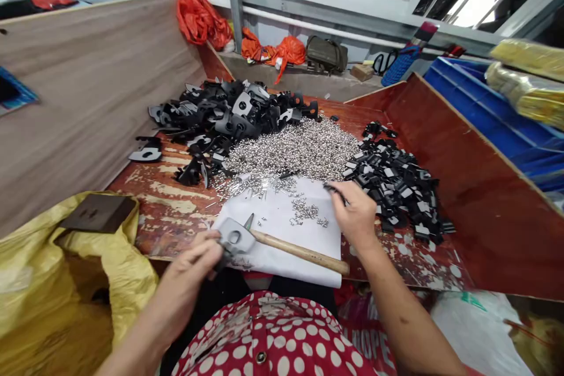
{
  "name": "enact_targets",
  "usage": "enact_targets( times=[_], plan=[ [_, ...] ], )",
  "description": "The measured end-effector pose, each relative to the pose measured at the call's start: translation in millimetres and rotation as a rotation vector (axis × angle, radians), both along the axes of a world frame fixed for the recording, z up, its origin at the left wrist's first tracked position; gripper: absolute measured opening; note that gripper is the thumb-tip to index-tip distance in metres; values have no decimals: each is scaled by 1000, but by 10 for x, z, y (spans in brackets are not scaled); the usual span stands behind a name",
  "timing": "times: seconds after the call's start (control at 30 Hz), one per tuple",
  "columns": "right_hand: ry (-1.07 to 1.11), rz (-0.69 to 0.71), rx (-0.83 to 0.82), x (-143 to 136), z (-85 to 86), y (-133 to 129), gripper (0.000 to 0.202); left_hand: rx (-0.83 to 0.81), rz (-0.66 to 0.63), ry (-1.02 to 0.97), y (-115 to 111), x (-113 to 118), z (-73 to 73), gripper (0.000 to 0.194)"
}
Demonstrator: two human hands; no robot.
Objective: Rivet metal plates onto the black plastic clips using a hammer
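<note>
My left hand (200, 255) is closed on a black and grey plastic part (235, 237) with a round hole, held over the near left of a white paper sheet (282, 270). Pinched in my right hand (356, 211) is a small black clip (335, 192), just above the sheet's right edge. Between the hands a hammer with a wooden handle (304, 252) lies on the paper; its head is partly hidden behind the held part. A few small metal pins (306, 210) are scattered on the sheet.
Behind the paper spreads a heap of shiny metal pins (299, 150). Larger black plastic parts (233, 111) are piled at the back left, small black clips (396, 182) at the right. Wooden boards (476, 188) wall the table; a yellow sack (118, 235) stands at the left.
</note>
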State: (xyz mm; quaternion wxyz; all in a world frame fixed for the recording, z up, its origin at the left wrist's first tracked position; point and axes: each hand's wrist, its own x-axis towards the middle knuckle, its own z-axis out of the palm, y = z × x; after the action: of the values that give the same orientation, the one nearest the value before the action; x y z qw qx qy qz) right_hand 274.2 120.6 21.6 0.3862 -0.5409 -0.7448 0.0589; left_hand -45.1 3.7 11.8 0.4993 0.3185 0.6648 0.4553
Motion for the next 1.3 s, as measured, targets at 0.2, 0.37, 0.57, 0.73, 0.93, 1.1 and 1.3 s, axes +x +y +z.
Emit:
enact_targets(
  times=[0.2,0.37,0.57,0.73,0.93,1.1,1.3],
  plan=[
    [330,450,-120,-879,-10,-568,23,-14,-176,-429,-34,590,32,36],
    [301,444,-87,-934,-66,-705,30,69,-245,-473,-5,606,106,27],
    [247,431,2,-981,-110,-835,36,122,-275,-468,-45,588,26,22],
    [389,482,-337,-1030,-155,-946,28,155,-270,-263,-70,461,-33,27],
    [69,627,-545,-999,-64,-598,31,150,-216,-167,-205,182,-108,21],
    [-497,401,-300,-1189,-165,-176,15,134,-92,-147,-269,24,-207,18],
    [-312,620,-229,-1121,-115,-224,9,54,-163,-176,-251,72,-167,25]
  ],
)
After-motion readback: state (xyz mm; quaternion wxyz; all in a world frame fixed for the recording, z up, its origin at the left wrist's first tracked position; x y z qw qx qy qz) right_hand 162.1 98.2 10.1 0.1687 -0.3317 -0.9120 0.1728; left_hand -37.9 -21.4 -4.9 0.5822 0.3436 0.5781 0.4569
